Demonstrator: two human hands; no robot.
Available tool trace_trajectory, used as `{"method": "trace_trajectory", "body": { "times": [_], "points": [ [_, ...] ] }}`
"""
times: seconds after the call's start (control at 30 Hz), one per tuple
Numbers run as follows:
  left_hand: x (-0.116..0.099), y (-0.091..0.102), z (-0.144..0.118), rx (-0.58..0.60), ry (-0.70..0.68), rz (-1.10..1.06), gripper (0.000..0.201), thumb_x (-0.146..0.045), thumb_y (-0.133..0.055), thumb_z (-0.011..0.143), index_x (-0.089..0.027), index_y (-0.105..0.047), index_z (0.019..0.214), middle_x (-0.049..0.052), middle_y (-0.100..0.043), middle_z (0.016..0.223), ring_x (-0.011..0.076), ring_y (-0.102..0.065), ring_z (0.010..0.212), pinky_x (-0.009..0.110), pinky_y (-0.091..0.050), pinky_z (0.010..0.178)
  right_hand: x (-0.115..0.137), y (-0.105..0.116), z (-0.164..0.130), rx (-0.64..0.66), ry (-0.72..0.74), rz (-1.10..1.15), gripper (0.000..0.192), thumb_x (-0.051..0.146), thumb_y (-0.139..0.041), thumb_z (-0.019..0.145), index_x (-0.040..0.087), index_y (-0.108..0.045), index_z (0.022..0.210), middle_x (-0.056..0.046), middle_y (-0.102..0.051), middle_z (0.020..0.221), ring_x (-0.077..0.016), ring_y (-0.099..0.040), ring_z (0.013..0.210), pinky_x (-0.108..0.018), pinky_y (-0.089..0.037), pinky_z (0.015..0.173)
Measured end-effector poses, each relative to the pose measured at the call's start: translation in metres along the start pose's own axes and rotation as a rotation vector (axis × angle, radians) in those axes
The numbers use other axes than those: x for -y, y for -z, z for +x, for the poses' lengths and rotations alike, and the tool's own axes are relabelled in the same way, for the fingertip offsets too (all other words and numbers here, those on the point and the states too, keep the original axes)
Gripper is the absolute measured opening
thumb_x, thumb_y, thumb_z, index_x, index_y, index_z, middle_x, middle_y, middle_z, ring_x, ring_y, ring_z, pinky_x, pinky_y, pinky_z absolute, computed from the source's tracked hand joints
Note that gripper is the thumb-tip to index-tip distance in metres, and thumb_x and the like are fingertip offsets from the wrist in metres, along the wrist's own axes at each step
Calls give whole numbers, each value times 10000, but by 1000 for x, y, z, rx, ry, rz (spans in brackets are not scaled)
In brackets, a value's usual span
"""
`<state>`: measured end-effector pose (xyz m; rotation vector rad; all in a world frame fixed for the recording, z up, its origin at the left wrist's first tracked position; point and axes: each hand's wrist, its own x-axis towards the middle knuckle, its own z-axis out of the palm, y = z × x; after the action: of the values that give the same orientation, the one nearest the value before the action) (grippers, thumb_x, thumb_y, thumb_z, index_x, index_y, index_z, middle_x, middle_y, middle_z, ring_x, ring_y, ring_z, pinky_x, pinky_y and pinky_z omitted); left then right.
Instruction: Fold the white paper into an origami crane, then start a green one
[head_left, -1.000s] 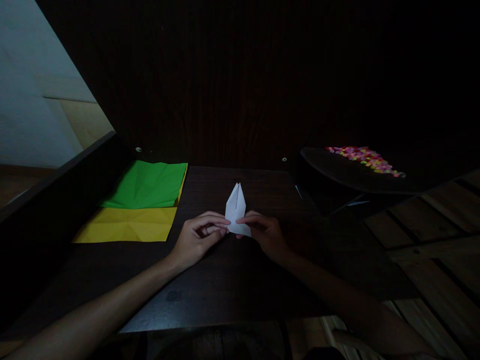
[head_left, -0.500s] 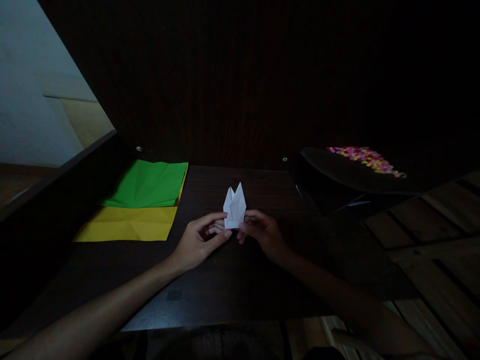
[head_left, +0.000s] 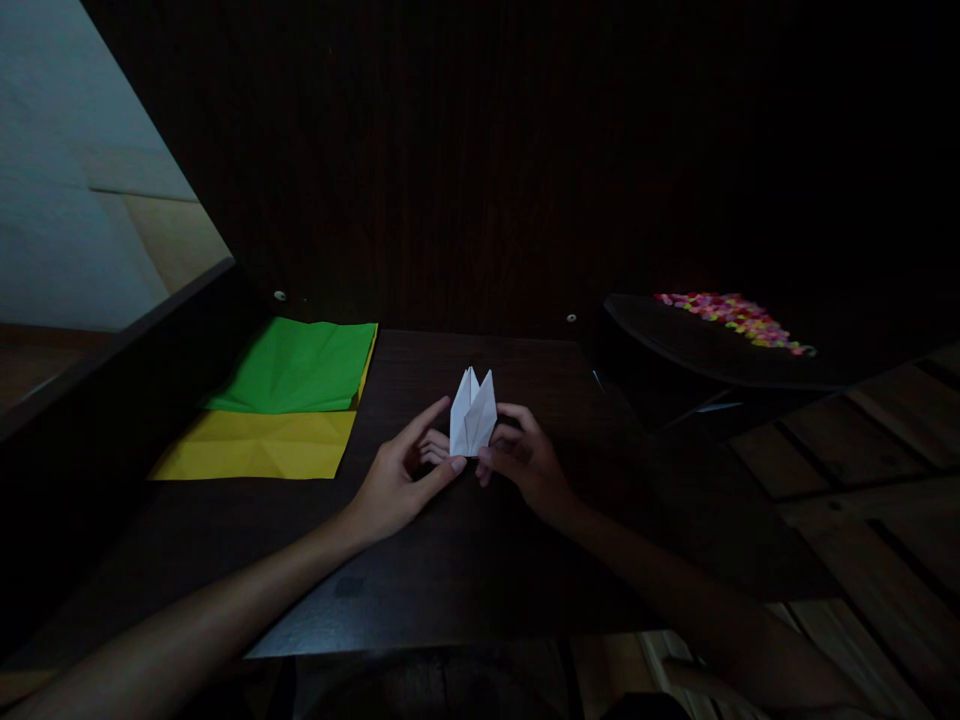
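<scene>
Both hands [head_left: 391,484] [head_left: 536,470] hold folded white paper [head_left: 472,422], crisply creased and pointed.

Sheets [head_left: 270,385] lie on the table [head_left: 427,570], left of the folded paper [head_left: 472,427].
</scene>
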<state>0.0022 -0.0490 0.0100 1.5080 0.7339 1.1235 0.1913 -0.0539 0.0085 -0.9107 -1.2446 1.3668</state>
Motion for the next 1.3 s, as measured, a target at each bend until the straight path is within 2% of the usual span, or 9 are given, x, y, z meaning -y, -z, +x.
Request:
{"method": "trace_trajectory", "body": {
  "times": [0.17, 0.37, 0.6, 0.8, 1.03, 1.3],
  "points": [
    [-1, 1, 0, -6, -14, 56, 537, -225, -631, 879, -161, -451, 1381, 22, -657, 816, 125, -635, 744, 249, -529, 713, -2, -1, 1, -12, 4, -24, 396, 302, -707, 786, 219, -483, 1102, 42, -631, 716, -135, -622, 550, -259, -510, 475],
    [2, 2, 0, 11, -50, 90, 568, -217, -640, 876, -177, -423, 1399, 34, -677, 874, 130, -651, 761, 257, -545, 724, -3, -1, 0, -23, 34, -68, 357, 316, -693, 800, 220, -486, 1075, 43, -603, 720, -130, -622, 552, -252, -512, 473],
    [3, 2, 0, -7, -114, 211, 336, -200, -641, 867, -163, -581, 1195, 47, -702, 916, 144, -668, 795, 279, -547, 763, -2, 1, -2, -26, 59, -101, 306, 337, -700, 801, 215, -532, 1026, 18, -619, 748, -138, -637, 589, -254, -529, 479],
    [1, 3, -2, -29, -177, 365, 236, -199, -652, 863, -151, -637, 1093, 47, -701, 890, 139, -654, 756, 268, -538, 721, -3, 2, -2, 16, 41, -107, 211, 333, -695, 809, 197, -586, 929, 5, -650, 717, -134, -629, 583, -263, -535, 510],
    [-3, 4, -1, -19, -294, 456, 229, -164, -640, 861, -157, -639, 1090, 42, -657, 873, 137, -634, 751, 253, -524, 687, -1, 5, -3, 30, 54, -131, 228, 341, -738, 772, 207, -598, 893, 15, -664, 711, -134, -636, 551, -265, -537, 521],
    [-6, 4, -1, -21, -307, 451, 221, -172, -641, 858, -155, -644, 1078, 46, -654, 874, 143, -633, 744, 258, -526, 675, -3, 6, -3, 22, 66, -142, 320, 392, -797, 706, 211, -606, 888, 21, -644, 746, -131, -634, 545, -257, -529, 514]
  ]
}}
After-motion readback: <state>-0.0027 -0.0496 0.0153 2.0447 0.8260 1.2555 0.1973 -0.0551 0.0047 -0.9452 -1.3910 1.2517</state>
